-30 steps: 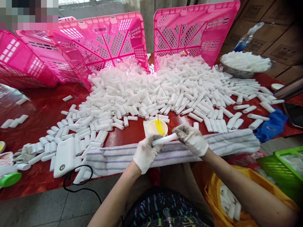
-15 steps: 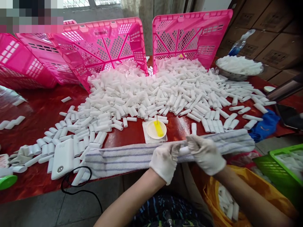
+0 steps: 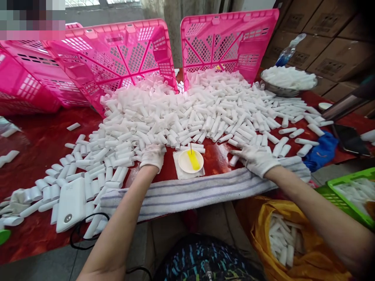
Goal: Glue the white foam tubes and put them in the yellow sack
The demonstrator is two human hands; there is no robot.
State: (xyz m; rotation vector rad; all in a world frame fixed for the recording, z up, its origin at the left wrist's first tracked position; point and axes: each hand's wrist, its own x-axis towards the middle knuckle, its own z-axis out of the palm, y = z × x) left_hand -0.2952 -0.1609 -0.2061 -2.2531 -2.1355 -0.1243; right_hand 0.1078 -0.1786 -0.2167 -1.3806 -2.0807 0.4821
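Observation:
My left hand, in a white work glove, reaches to the front edge of a big heap of short white plastic tubes. Its fingertips are among the tubes, and whether they grip one is hidden. My right hand, gloved too and dirty on the fingers, lies low over the table with its fingers stretched out to the left. A single white tube lies just under those fingers. Between the hands a small white dish holds a yellow block with a thin pin standing up from it.
A striped towel lies along the red table's front edge. Pink crates stand behind the heap. A white power bank with a black cable is at left. An orange sack of tubes and a green basket are low at right.
My hands were together over the towel around a white tube. They have moved apart and forward, the left to the heap, the right over a lone tube. The view has shifted slightly.

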